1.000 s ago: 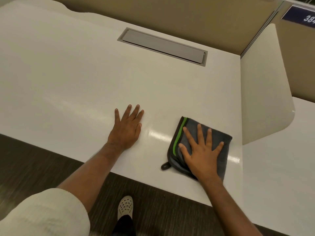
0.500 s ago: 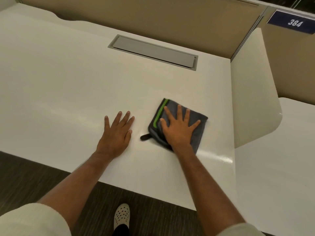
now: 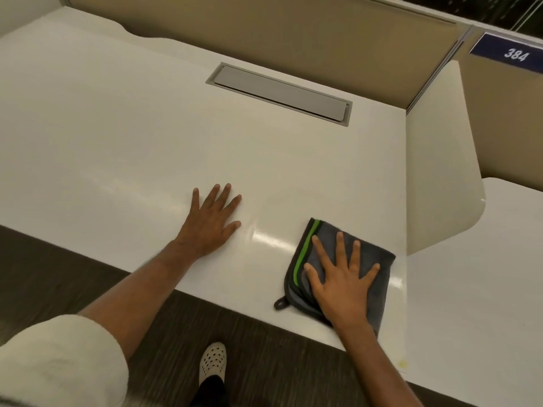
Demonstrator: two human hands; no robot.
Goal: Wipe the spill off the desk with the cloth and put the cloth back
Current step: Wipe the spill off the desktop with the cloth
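Observation:
A folded dark grey cloth [image 3: 379, 259] with a green stripe and a small hanging loop lies on the white desk [image 3: 147, 142], near its front edge at the right. My right hand [image 3: 343, 277] lies flat on top of the cloth, fingers spread, pressing it onto the desk. My left hand [image 3: 210, 223] rests palm down on the bare desk, to the left of the cloth and apart from it. I cannot make out any spill on the glossy surface.
A grey cable hatch [image 3: 279, 94] is set into the desk at the back. A white side divider [image 3: 435, 177] stands just right of the cloth, with beige partition walls behind. A blue sign [image 3: 511, 52] reads 384. My shoe [image 3: 213, 362] shows on the dark floor.
My right hand has slid the cloth back toward the front right of the desk after pushing it forward and left half a second ago. My left hand has stayed flat on the desk.

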